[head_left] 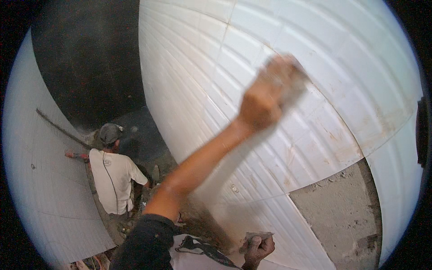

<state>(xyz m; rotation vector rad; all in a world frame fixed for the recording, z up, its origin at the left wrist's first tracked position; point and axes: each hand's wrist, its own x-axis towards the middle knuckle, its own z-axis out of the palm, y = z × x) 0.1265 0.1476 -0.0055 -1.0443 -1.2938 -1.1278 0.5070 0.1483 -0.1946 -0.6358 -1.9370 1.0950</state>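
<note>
My left arm reaches up across the view. Its hand [263, 101], smeared by motion, is closed over a grey, blurred thing [295, 90] against the white ribbed wall tiles [315, 130]; whether that thing is a rag or a sponge I cannot make out. Low in the view, near my shirt, my right hand [260, 251] is closed with the thumb up. It grips a small flat grey piece [261, 234] with a straight upper edge, in front of the lower tiles. Brownish smears mark the tiled surface.
Untiled rough grey cement [344, 211] shows at the lower right. A co-worker [114, 171] in a pale shirt and dark cap crouches at left, facing away. Beyond stands a dark wall [90, 58]; another pale tiled wall [49, 180] curves along the left. Debris [128, 225] lies on the floor.
</note>
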